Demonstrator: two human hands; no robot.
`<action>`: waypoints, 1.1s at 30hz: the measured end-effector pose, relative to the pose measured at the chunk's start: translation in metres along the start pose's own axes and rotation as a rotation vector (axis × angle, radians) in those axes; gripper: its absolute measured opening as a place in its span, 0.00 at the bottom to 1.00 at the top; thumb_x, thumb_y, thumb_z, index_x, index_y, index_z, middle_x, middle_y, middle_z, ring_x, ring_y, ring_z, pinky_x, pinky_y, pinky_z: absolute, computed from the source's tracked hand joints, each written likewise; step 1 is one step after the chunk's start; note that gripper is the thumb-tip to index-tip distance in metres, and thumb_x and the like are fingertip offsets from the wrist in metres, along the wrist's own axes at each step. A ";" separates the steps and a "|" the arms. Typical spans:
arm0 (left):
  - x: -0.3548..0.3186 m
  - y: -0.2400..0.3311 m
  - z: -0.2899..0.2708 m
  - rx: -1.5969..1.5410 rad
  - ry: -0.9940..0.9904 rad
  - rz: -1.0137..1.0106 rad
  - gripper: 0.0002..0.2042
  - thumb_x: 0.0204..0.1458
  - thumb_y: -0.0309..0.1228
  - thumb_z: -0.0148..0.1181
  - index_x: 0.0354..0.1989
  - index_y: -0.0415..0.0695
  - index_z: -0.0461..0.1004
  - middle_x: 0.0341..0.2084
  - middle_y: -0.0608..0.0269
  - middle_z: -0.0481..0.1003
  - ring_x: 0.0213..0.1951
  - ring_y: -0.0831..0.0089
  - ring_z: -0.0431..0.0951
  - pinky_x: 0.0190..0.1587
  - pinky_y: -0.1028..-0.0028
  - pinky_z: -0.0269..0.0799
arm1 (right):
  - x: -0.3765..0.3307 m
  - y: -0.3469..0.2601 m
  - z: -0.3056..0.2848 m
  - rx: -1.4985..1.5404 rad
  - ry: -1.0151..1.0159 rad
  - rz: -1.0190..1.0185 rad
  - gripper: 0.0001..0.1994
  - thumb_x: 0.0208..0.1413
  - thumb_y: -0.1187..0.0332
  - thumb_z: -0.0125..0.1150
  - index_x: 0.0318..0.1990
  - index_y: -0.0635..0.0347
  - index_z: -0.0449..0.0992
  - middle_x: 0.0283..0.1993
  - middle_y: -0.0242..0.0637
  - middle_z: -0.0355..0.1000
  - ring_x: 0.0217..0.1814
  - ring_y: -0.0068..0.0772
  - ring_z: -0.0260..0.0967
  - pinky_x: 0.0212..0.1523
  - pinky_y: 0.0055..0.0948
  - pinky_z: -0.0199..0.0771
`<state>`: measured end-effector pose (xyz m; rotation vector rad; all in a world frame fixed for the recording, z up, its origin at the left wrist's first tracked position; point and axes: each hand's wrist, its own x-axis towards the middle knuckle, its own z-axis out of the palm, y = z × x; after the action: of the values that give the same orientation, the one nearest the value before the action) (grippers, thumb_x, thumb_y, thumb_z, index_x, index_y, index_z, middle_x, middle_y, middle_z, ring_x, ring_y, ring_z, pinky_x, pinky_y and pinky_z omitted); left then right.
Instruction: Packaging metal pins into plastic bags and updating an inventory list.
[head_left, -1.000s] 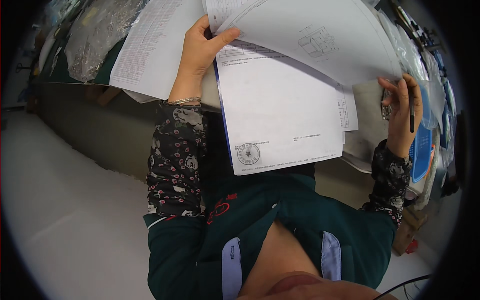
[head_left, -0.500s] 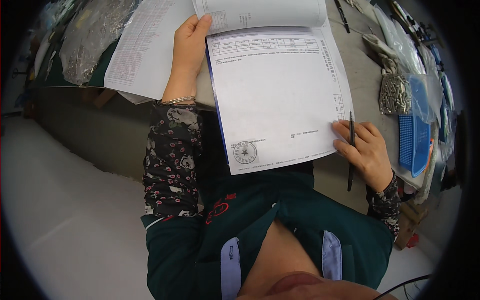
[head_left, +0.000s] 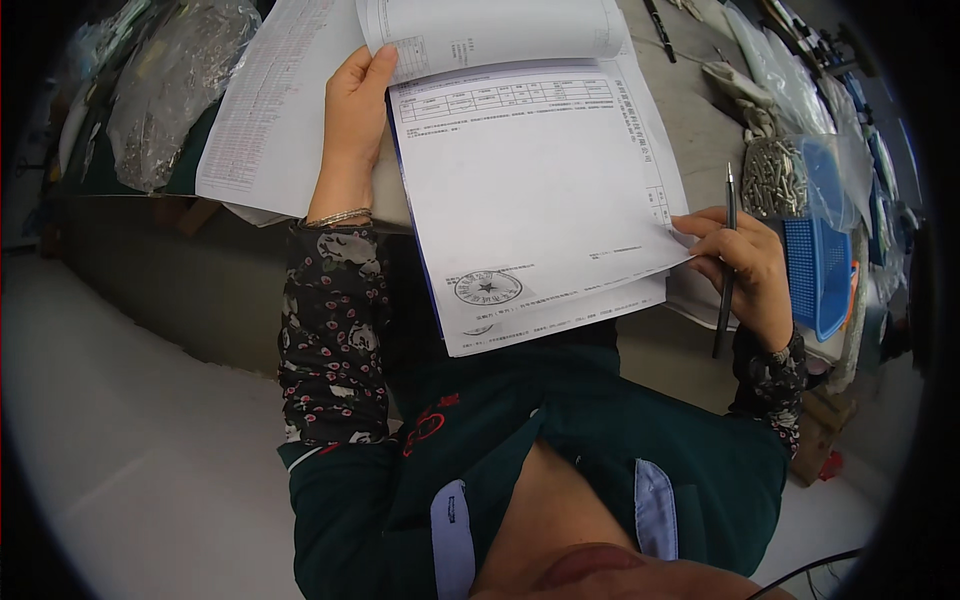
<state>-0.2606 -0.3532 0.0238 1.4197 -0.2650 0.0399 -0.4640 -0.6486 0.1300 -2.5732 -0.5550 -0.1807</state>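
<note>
Bag of clear plastic [head_left: 175,100], far left, contents too blurred to name. Right of it, a printed list [head_left: 275,110] lies on the counter [head_left: 690,110], neither hand on it. Next, left hand [head_left: 352,115]: fingers grasping the left side of the turned-back pages [head_left: 510,35], thumb on top, other fingertips partly hidden. Same grip as half a second ago. Those pages curl over at the far end.

Middle: top sheet [head_left: 530,190], right in front of the person, near end past the counter edge, round stamp [head_left: 488,288] at its near left. Main change is here: it lay flat half a second ago, now its near right part is lifted and an under sheet [head_left: 620,300] shows along the near side, part of a second stamp visible. Looks like a page turn started, not done; most of the under sheet remains covered.

Right of that, right hand [head_left: 748,265]: fingers pinching the top sheet's right edge, black pen [head_left: 730,240] gripped among them too, tip pointing far, so not writing. Far right: small metal pieces [head_left: 775,178] heaped just beside a blue basket [head_left: 815,280], both near the right hand but apart from it.
</note>
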 end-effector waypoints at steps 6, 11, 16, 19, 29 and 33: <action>-0.002 0.000 0.002 -0.069 0.024 0.015 0.12 0.57 0.34 0.53 0.38 0.36 0.74 0.32 0.64 0.75 0.35 0.82 0.71 0.40 0.81 0.65 | 0.007 0.007 0.000 -0.037 0.126 0.117 0.08 0.44 0.71 0.64 0.25 0.64 0.70 0.35 0.41 0.76 0.30 0.31 0.72 0.29 0.25 0.69; -0.002 0.005 0.002 -0.043 -0.018 0.089 0.17 0.52 0.41 0.58 0.38 0.38 0.74 0.33 0.62 0.75 0.37 0.76 0.73 0.43 0.79 0.66 | 0.018 0.046 -0.007 0.285 0.535 0.471 0.10 0.57 0.64 0.56 0.30 0.63 0.72 0.26 0.33 0.73 0.20 0.13 0.60 0.22 0.12 0.56; -0.002 0.003 0.007 0.187 -0.049 0.149 0.18 0.43 0.35 0.67 0.39 0.37 0.74 0.34 0.58 0.76 0.37 0.72 0.75 0.40 0.77 0.71 | 0.037 0.043 0.003 0.582 0.769 0.358 0.13 0.59 0.65 0.52 0.43 0.67 0.68 0.40 0.44 0.74 0.41 0.30 0.74 0.34 0.17 0.73; -0.002 0.002 0.006 0.212 -0.046 0.105 0.16 0.43 0.30 0.66 0.40 0.36 0.73 0.33 0.57 0.76 0.36 0.73 0.76 0.39 0.77 0.72 | 0.030 0.041 0.006 0.432 0.722 0.184 0.17 0.57 0.64 0.54 0.49 0.66 0.66 0.53 0.50 0.67 0.55 0.43 0.68 0.43 0.25 0.75; -0.003 0.000 0.008 0.154 0.004 0.066 0.12 0.51 0.33 0.59 0.40 0.38 0.74 0.34 0.61 0.77 0.35 0.77 0.75 0.38 0.78 0.69 | -0.009 -0.006 0.011 -0.131 -0.107 -0.209 0.29 0.38 0.48 0.66 0.42 0.63 0.70 0.50 0.50 0.70 0.48 0.44 0.71 0.40 0.31 0.70; -0.005 -0.002 -0.003 0.154 0.039 0.078 0.12 0.51 0.33 0.59 0.40 0.37 0.74 0.33 0.61 0.76 0.34 0.77 0.74 0.38 0.78 0.69 | -0.002 -0.014 0.012 0.657 0.054 -0.280 0.21 0.45 0.51 0.65 0.37 0.57 0.66 0.39 0.44 0.73 0.38 0.35 0.72 0.38 0.33 0.71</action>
<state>-0.2646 -0.3503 0.0210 1.5590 -0.2894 0.1548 -0.4717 -0.6319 0.1250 -1.8474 -0.7987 -0.1323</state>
